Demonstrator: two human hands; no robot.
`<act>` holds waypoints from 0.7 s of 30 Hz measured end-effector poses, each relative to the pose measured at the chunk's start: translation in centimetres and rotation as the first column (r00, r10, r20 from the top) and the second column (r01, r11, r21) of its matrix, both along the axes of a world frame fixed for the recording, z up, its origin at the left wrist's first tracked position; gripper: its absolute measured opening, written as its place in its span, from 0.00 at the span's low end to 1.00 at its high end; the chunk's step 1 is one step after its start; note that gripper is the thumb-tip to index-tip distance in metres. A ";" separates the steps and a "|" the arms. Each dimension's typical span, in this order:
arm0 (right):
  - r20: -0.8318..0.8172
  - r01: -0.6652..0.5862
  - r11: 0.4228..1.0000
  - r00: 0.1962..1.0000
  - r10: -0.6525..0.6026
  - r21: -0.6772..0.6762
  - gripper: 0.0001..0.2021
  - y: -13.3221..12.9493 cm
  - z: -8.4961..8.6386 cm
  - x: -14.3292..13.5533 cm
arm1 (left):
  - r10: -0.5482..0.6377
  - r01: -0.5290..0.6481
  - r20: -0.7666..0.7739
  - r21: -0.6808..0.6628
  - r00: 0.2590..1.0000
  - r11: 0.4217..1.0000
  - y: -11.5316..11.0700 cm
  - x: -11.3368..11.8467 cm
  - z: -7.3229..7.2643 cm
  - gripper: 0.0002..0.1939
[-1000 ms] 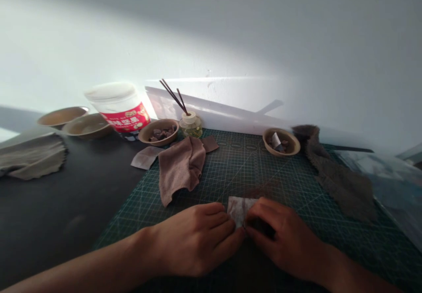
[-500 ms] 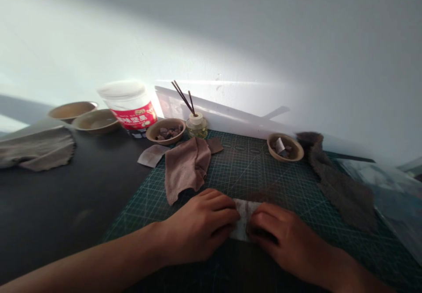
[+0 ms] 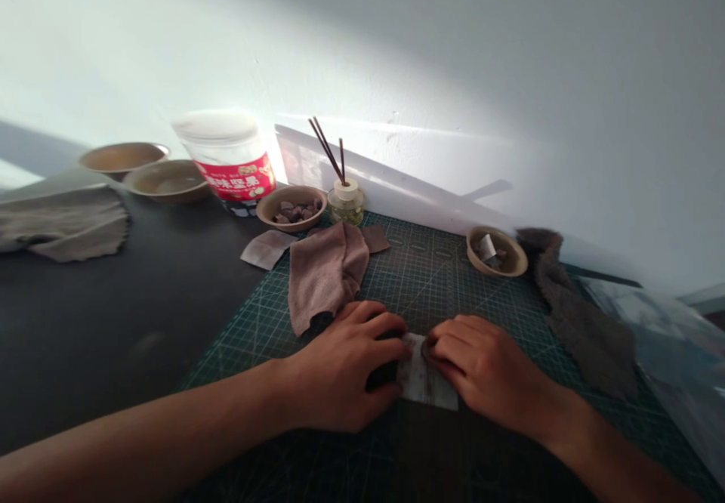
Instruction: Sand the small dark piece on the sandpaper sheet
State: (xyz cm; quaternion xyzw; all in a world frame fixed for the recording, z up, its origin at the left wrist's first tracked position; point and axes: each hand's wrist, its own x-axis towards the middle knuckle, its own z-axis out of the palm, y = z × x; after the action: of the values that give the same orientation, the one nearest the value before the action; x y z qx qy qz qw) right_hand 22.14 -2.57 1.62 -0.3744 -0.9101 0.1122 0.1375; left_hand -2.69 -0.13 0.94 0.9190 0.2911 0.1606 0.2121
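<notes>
Right hand (image 3: 481, 359) has shifted to the upper part of the pale patch (image 3: 422, 378), leaving more of its lower right corner uncovered than half a second ago, while the left hand (image 3: 351, 363) stays at the left edge. The patch lies on the green cutting mat (image 3: 430, 291), directly between the two hands, both touching it, so neither is clearly nearer. From the left fingers it lies to the right; from the right fingers it extends down and to the left, toward the person. Both side edges are partly covered, so its long axis cannot be told, but a faint darker line on it runs roughly toward and away from the person. The left fingers are curled over the edge, thumb spread lower down; the right fingers are bunched closely together. Whether either set grips the patch or only presses it cannot be told. Just beyond the left hand lies a crumpled brown cloth (image 3: 322, 276).
</notes>
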 end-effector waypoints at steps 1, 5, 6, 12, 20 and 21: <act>0.003 -0.006 1.000 1.000 0.006 -0.011 0.06 -0.1 0.1 0.0 | 0.013 -0.013 -0.003 -0.010 1.000 1.000 -0.1 0.0 0.0 0.12; 0.003 -0.099 0.993 0.995 0.099 -0.057 0.08 -0.7 0.1 -0.3 | 0.026 -0.026 -0.007 -0.065 1.000 0.998 -0.2 0.2 0.2 0.16; 0.004 -0.074 0.996 0.997 0.074 -0.046 0.08 -0.8 0.0 -0.4 | 0.029 -0.029 -0.008 -0.082 1.000 0.996 -0.2 0.2 0.3 0.19; -0.057 -0.041 0.996 0.998 0.037 -0.073 0.09 -1.3 -0.6 -0.3 | 0.050 -0.049 0.011 -0.095 0.999 0.994 -0.2 0.0 0.0 0.24; -0.095 0.052 0.996 0.994 -0.059 -0.067 0.09 -1.1 -0.9 -1.1 | 0.101 -0.101 -0.005 -0.098 0.995 0.990 -0.4 0.0 -0.6 0.18; -0.110 0.017 0.998 0.994 -0.023 -0.054 0.09 -1.1 -1.0 -1.2 | 0.110 -0.110 -0.006 -0.103 0.994 0.989 -0.4 0.1 -0.6 0.18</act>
State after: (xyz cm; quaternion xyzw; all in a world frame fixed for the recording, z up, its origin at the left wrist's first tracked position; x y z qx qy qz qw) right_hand 20.91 -3.65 0.67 -0.3803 -0.8940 0.1553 0.1788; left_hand -2.64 -0.54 0.34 0.8894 0.3493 0.1566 0.2500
